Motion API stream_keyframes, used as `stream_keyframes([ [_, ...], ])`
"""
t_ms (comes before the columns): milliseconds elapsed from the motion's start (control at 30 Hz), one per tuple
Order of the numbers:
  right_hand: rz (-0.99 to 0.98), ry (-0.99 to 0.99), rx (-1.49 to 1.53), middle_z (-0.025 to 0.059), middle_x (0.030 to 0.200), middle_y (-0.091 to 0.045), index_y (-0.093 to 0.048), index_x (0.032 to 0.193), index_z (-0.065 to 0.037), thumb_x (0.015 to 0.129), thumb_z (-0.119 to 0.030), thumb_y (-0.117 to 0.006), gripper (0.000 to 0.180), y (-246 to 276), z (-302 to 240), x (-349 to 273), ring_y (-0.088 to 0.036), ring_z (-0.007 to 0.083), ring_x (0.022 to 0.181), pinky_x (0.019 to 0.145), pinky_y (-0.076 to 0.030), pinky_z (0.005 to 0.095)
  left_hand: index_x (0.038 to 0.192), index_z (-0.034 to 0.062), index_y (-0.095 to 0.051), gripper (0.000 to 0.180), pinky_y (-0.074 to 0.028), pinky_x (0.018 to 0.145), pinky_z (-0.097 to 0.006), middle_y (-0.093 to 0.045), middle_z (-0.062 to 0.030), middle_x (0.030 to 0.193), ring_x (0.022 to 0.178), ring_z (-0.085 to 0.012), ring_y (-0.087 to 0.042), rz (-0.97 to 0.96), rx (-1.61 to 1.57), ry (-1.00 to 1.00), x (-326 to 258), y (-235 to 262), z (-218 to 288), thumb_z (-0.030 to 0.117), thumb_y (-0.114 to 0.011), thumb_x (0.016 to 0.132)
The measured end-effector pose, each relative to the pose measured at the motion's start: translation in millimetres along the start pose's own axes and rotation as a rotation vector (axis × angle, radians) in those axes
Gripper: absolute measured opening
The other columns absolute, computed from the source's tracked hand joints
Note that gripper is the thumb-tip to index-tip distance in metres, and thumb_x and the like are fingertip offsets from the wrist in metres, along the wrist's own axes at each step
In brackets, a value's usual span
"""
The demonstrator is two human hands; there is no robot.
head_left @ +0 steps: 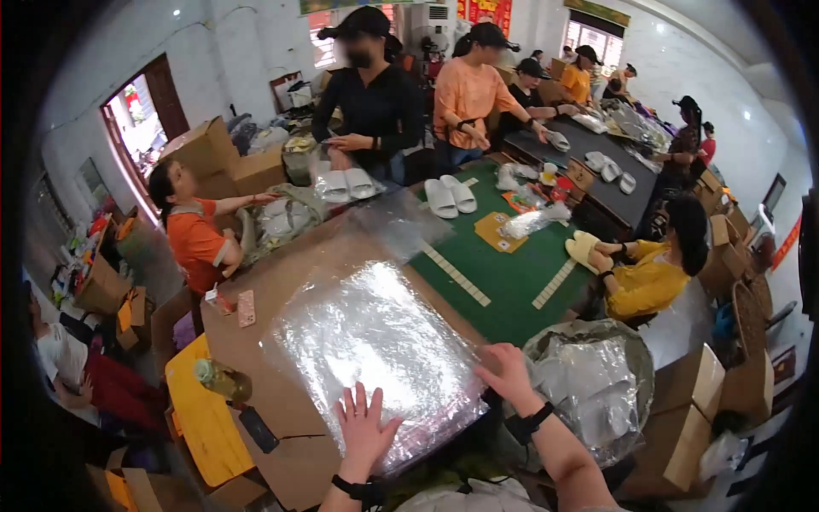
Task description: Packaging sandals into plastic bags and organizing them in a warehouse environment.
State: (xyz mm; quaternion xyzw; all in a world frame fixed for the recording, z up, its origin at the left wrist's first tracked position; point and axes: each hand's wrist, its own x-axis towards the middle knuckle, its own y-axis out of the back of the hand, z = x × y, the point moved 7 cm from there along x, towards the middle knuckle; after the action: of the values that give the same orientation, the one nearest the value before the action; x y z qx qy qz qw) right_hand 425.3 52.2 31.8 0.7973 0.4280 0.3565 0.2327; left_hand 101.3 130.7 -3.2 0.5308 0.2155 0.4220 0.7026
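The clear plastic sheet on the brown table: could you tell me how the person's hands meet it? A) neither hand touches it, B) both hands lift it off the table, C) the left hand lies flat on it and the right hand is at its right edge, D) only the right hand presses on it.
C: the left hand lies spread flat on the clear plastic sheet, while the right hand is at its right edge, and the sheet lies on the brown table.

Your forearms are cut off by the lower edge below the clear plastic sheet (375, 341); beyond it, the far workers' faces are blurred.
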Motion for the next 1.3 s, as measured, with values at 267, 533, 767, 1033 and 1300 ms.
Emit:
stream_keyframes([
  [267,-0.132,-0.126,-0.054,0.0143,0.119,-0.059,-0.059,0.128,-0.009,0.083,-0.038,-0.074,0.056,-4,29,-7,-0.055,0.0371,0.112,0.096,-0.045,0.0462,0.147,0.0087,-0.046,0.080,-0.005,0.119,-0.060,-0.016,-0.0268,0.162,0.151,-0.0446,-0.010,-0.118,-0.075,0.056,5,8,6,0.049,-0.071,0.082],
  [533,0.109,-0.236,-0.253,0.0131,0.110,-0.063,-0.067,0.110,-0.007,0.081,-0.028,-0.074,0.036,135,104,-25,-0.057,0.0362,0.108,0.090,-0.048,0.0454,0.149,0.0035,-0.040,0.087,-0.004,0.120,-0.057,-0.009,-0.0310,0.162,0.151,-0.0443,-0.007,-0.232,-0.062,0.058,15,24,29,0.044,-0.073,0.079],
  [767,-0.112,-0.383,-0.491,0.0114,0.110,-0.063,-0.069,0.109,-0.011,0.080,-0.030,-0.075,0.036,157,166,-31,-0.057,0.0339,0.109,0.092,-0.045,0.0473,0.147,0.0058,-0.045,0.084,-0.007,0.121,-0.056,-0.013,-0.0285,0.162,0.151,-0.0435,-0.012,-0.229,-0.067,0.122,15,32,32,0.045,-0.073,0.079],
  [1033,-0.182,-0.225,-0.415,0.0099,0.118,-0.060,-0.066,0.114,-0.012,0.078,-0.032,-0.078,0.043,135,132,-19,-0.053,0.0332,0.117,0.098,-0.041,0.0460,0.147,0.0092,-0.047,0.085,-0.009,0.121,-0.055,-0.015,-0.0270,0.162,0.150,-0.0429,-0.014,-0.284,-0.036,0.106,18,16,20,0.053,-0.074,0.079],
  [1300,-0.281,-0.748,-0.667,0.0238,0.159,-0.026,-0.040,0.151,-0.019,0.054,-0.055,-0.088,0.114,210,168,-103,-0.018,0.0498,0.147,0.115,-0.024,0.0622,0.145,0.0076,-0.049,0.084,-0.010,0.121,-0.054,-0.017,-0.0270,0.162,0.149,-0.0431,-0.016,-0.258,-0.021,0.122,21,19,19,0.053,-0.073,0.079],
])
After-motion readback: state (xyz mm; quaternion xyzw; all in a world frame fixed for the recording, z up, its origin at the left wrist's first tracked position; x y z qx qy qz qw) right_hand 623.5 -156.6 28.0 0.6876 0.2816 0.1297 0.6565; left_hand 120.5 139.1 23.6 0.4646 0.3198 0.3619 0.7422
